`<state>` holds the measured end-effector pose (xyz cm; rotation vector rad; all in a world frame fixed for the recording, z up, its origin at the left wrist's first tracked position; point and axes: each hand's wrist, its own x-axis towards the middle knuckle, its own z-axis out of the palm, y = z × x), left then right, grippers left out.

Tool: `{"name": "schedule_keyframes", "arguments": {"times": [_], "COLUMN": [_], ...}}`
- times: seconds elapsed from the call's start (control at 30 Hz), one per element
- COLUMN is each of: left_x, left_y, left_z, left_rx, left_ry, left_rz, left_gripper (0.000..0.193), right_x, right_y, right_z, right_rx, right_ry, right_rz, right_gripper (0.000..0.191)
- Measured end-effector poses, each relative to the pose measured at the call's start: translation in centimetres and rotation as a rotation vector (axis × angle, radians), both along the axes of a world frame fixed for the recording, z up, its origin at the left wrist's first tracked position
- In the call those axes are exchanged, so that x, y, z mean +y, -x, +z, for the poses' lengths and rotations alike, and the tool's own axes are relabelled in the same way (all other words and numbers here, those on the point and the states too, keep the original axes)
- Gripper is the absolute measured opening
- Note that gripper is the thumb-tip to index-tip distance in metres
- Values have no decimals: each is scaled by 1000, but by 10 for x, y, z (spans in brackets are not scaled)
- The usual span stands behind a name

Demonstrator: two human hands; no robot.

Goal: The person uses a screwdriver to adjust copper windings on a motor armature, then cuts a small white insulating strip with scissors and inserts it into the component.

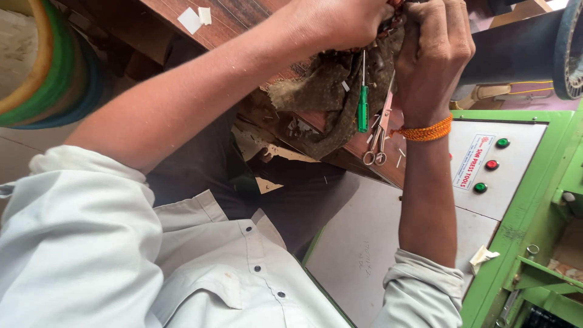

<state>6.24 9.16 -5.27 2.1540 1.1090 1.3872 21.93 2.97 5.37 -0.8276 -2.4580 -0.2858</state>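
Beaded string clamped between both hands' fingers, left hand and right hand, above the desk rag.

You have two hands at the upper centre, one green-handled screwdriver, one pair of scissors, three round panel buttons right, two white paper scraps upper left

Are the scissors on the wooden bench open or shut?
Shut: the scissors lie flat beside the green screwdriver, blades together, finger loops touching.
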Motion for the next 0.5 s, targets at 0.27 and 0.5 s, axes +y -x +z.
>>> {"name": "schedule_keyframes", "arguments": {"times": [0.27, 0.5], "left_x": [-7, -37], "left_y": [20, 65], "left_z": [1, -5], "left_rx": [-76, -212], "left_ry": [184, -170], "left_rz": [-46, 0], "left_gripper": [16, 42], "right_x": [-19, -170], "right_y": [-8, -7], "right_z": [-19, 23], "right_rx": [634, 1704], "right_ry": [405, 1302], "right_rz": [-102, 246], "right_gripper": [11, 11]}}
